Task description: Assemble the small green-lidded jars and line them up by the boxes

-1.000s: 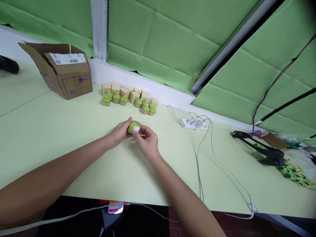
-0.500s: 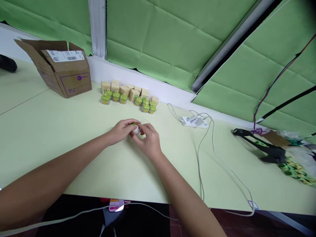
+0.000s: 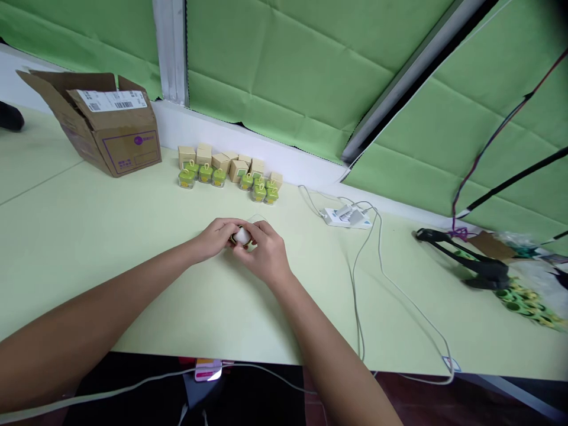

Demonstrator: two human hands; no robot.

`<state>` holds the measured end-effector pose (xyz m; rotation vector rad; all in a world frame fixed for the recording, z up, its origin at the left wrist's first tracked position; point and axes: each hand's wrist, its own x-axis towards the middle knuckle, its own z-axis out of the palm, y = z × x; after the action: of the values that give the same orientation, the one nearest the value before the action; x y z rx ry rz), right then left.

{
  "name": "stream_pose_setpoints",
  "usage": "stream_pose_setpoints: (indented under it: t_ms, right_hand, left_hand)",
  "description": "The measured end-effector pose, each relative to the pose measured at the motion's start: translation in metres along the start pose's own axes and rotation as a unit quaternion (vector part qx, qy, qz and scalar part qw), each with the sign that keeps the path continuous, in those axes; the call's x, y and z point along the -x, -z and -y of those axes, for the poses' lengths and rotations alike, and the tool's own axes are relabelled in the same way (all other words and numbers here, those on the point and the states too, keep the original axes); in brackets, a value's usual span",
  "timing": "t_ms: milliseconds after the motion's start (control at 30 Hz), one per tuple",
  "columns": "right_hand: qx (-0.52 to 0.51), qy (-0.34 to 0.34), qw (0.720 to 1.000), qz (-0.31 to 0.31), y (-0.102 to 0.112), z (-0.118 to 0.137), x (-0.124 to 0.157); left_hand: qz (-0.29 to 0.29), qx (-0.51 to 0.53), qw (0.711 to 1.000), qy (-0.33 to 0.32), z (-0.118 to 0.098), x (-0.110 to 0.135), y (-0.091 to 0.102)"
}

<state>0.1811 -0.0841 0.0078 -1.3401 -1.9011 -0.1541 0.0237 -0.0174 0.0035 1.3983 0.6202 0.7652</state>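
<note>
Both hands are meeting over the middle of the pale green desk (image 3: 133, 236), where bare surface is lying open to the left and toward the near edge. The left hand (image 3: 216, 238) and right hand (image 3: 267, 255) are gripping a small rounded white object (image 3: 242, 236) between their fingertips, which are mostly covering it. Well behind them, small tan cardboard cubes (image 3: 213, 158) and little green-lidded clear cases (image 3: 205, 174) are sitting clustered near the back edge. An open brown cardboard carton (image 3: 113, 130) is standing at far left, its inside hidden. White cables (image 3: 355, 284) are trailing from a white power strip (image 3: 346, 218) across the right side.
</note>
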Motion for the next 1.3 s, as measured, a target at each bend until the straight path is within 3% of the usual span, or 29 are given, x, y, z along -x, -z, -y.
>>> stream_pose_setpoints:
  t_ms: [267, 500, 700, 967, 1167, 1300]
  right_hand:
    - [-0.020, -0.019, 1.000, 0.014, 0.003, -0.001, -0.003]
    - [-0.103, -0.043, 0.991, 0.069, 0.005, -0.008, -0.001]
    - [-0.132, -0.075, 0.985, 0.082, 0.004, -0.014, -0.001]
    - [-0.076, -0.029, 0.991, 0.111, 0.010, -0.005, -0.004]
    - [-0.059, 0.009, 0.993, 0.097, 0.010, -0.008, -0.004]
    - [-0.126, -0.043, 0.989, 0.067, 0.011, -0.012, -0.004]
  left_hand:
    - [0.000, 0.017, 1.000, 0.008, 0.000, 0.001, -0.002]
    - [-0.026, -0.055, 0.998, -0.024, 0.010, 0.001, 0.003]
    - [-0.032, -0.024, 0.999, 0.007, 0.009, 0.001, 0.004]
    - [-0.012, -0.038, 0.999, -0.026, 0.012, 0.001, 0.003]
    - [-0.007, -0.026, 1.000, -0.014, 0.011, 0.002, 0.003]
    - [0.011, -0.007, 1.000, -0.006, 0.005, 0.003, 0.005]
